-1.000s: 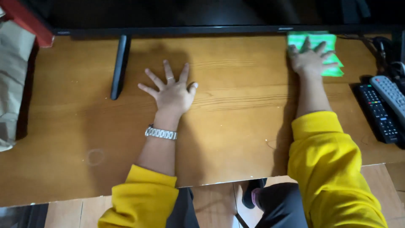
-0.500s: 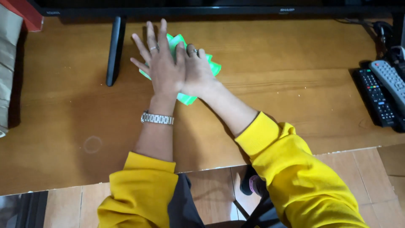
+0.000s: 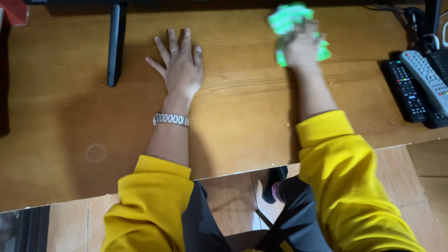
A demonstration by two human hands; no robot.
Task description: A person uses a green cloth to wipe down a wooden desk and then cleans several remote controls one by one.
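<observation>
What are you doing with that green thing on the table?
A person in yellow sleeves is at a wooden table. The right hand grips a bunched green cloth on the tabletop near the far edge. The left hand lies flat, fingers spread, beside a black monitor leg. Two remote controls sit at the right.

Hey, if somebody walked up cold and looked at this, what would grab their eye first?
The bright green cloth bunched in the right hand, blurred at the far edge of the wooden table. Next, the left hand lying flat with fingers spread, a metal watch on its wrist. Two remote controls lie at the right edge.
</observation>
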